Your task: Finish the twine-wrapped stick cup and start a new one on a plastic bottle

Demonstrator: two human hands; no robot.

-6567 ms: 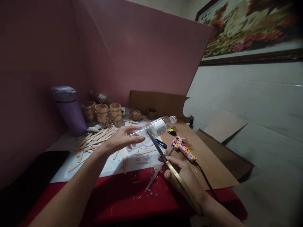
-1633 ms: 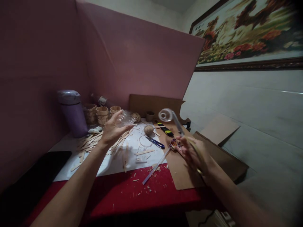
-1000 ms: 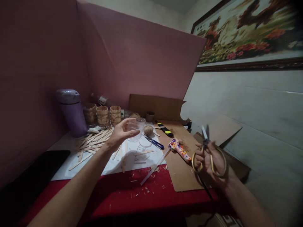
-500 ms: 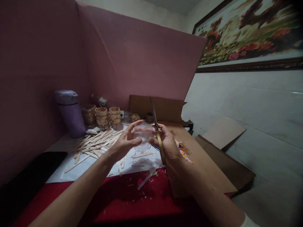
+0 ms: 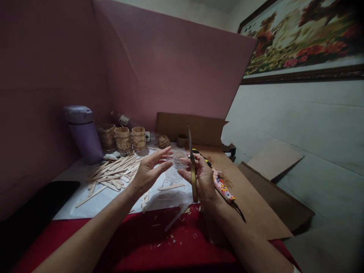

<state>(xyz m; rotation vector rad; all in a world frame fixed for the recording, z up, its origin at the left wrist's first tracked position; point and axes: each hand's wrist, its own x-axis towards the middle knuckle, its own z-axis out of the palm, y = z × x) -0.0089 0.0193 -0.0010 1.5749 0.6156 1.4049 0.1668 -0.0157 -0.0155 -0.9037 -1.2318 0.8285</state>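
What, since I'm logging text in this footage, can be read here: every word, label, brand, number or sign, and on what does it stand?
None can be read.
White label on the clear bottle at the back: dark marks, too small.
Framed picture, upper left: small dark marks, too small.
White item beside the wooden cups: green mark, no legible words.
Scissors and clear plastic piece: no lettering visible.

Dim in here, murkiest at left. Shadow pools across the red cloth (image 5: 133,242); white paper (image 5: 68,206) catches some light. Clear plastic (image 5: 176,164) looks soft-edged to me. Upper right corner fades black.
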